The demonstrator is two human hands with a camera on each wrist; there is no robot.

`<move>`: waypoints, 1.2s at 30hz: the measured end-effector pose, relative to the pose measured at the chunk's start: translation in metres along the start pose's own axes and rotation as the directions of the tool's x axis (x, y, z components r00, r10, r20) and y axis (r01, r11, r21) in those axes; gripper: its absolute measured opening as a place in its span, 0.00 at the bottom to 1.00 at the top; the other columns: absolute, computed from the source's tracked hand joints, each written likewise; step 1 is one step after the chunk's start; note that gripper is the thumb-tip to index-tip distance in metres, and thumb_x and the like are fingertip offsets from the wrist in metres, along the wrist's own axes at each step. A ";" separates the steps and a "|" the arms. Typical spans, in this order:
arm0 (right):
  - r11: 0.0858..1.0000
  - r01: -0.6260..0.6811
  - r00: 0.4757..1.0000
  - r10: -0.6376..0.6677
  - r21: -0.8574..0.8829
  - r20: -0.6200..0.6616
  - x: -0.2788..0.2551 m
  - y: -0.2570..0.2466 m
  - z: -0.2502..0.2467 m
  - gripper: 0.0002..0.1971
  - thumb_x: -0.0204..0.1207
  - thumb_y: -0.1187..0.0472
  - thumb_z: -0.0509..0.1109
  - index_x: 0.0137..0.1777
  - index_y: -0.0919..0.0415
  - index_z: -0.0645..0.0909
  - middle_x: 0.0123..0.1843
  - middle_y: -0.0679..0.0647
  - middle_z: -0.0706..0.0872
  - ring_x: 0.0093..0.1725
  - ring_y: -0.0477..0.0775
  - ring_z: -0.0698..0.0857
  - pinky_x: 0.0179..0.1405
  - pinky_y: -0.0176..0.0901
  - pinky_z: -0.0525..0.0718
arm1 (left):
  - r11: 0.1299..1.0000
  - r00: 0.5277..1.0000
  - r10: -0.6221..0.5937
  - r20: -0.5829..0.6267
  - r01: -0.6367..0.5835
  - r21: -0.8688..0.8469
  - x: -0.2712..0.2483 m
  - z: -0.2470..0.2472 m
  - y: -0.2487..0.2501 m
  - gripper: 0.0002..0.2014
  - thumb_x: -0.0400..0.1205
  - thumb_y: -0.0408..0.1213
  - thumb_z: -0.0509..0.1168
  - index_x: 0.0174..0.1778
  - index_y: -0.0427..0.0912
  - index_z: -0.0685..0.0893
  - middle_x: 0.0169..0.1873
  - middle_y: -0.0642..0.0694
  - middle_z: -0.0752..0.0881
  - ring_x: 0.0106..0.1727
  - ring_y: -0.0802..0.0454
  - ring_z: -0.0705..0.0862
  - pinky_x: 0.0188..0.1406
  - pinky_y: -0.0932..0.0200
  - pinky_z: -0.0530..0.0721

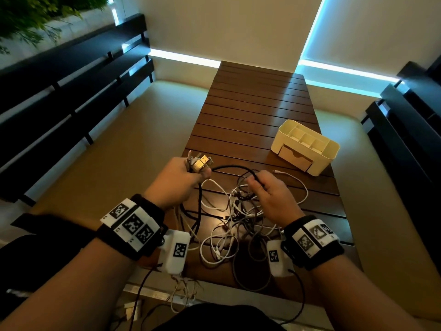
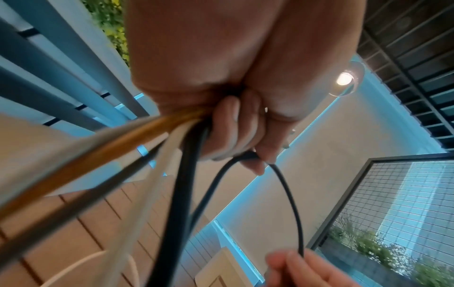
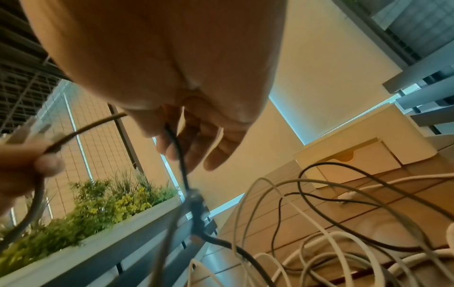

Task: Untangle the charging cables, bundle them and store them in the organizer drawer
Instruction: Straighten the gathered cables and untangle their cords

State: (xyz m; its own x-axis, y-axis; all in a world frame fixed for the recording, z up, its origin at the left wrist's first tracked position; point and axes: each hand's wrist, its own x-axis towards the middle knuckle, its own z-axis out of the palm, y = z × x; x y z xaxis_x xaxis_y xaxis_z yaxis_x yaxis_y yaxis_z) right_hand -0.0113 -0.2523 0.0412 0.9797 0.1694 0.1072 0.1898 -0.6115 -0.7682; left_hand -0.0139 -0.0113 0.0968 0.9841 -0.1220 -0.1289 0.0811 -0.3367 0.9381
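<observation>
A tangle of white, grey and black charging cables (image 1: 235, 223) lies on the near part of the wooden slatted table (image 1: 257, 101). My left hand (image 1: 177, 177) grips a bunch of cable plug ends (image 1: 199, 162), with the cords (image 2: 172, 147) trailing down from the fist. A thin black cable (image 1: 229, 167) arcs from that fist to my right hand (image 1: 267, 189), which pinches it (image 3: 175, 139) between thumb and fingers above the tangle. The cream organizer (image 1: 306, 146) stands at the right of the table, its front drawer (image 1: 296, 156) closed.
Cushioned benches (image 1: 124, 139) run along both sides of the table, backed by dark slatted railings (image 1: 71, 75). A loose white cable end (image 1: 278, 172) lies between my right hand and the organizer. A planter with greenery (image 3: 98, 205) sits beyond the railing.
</observation>
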 end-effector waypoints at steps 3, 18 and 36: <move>0.994 0.101 0.973 -0.109 -0.047 -0.202 0.007 0.000 -0.006 0.05 0.85 0.59 0.66 0.54 0.53 0.84 0.46 0.47 0.83 0.46 0.42 0.82 0.46 0.42 0.80 | 0.997 0.998 -0.054 0.012 0.054 0.047 -0.002 0.000 -0.008 0.06 0.85 0.40 0.68 0.41 0.48 0.85 0.13 0.58 0.74 0.19 0.59 0.69 0.25 0.59 0.68; 0.973 0.148 0.982 -0.165 -0.176 -0.088 -0.005 -0.008 -0.018 0.06 0.83 0.55 0.69 0.54 0.53 0.87 0.46 0.46 0.83 0.47 0.46 0.82 0.47 0.41 0.81 | 0.985 0.994 -0.111 -0.002 0.110 0.135 -0.001 -0.006 -0.014 0.11 0.84 0.39 0.69 0.36 0.44 0.82 0.12 0.57 0.73 0.17 0.61 0.67 0.25 0.59 0.68; 0.973 0.203 0.978 -0.197 -0.113 0.069 -0.004 -0.041 -0.009 0.07 0.83 0.58 0.69 0.56 0.54 0.88 0.41 0.40 0.84 0.40 0.39 0.83 0.39 0.28 0.78 | 0.914 0.971 0.179 0.159 -0.224 0.339 -0.010 0.032 0.007 0.12 0.84 0.44 0.69 0.34 0.49 0.82 0.29 0.49 0.82 0.28 0.56 0.74 0.30 0.59 0.74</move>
State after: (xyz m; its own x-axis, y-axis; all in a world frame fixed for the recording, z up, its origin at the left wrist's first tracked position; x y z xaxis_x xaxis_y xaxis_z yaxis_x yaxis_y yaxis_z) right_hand -0.0226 -0.2350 0.0784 0.9165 0.3389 0.2126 0.3912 -0.6474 -0.6541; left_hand -0.0280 -0.0422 0.0945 0.9449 -0.3272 -0.0086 -0.1995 -0.5966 0.7774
